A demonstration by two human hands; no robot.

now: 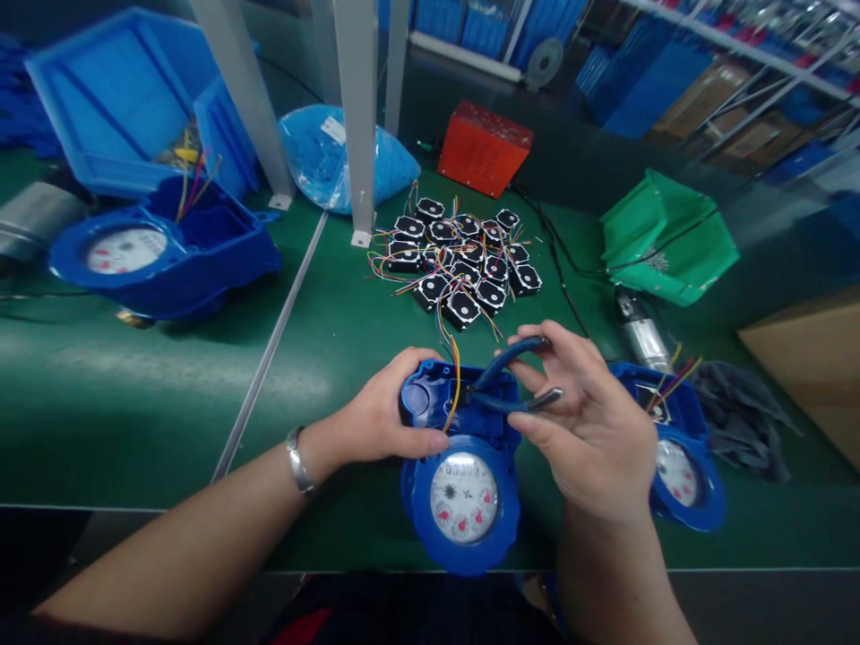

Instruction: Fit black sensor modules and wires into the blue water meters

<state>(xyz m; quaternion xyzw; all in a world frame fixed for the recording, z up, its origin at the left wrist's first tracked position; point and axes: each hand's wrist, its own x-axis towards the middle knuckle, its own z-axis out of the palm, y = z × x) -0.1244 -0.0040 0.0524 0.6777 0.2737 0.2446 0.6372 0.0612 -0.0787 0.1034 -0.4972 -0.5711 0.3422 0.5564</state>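
Two hands [484,421] near table edge [349,570]

The right hand [591,430] hides part of the second meter [678,448]; the pliers' tips [470,391] vanish inside the housing, and the dial digits [462,466] seem too small to read.

A round blue plastic water meter [463,488] lies at the near edge of the green counter [134,403], its white dial with red pointers facing up and its open top compartment trailing thin coloured wires [455,381]. Blue-handled metal pliers [514,381] reach into that compartment, nose to the wires.
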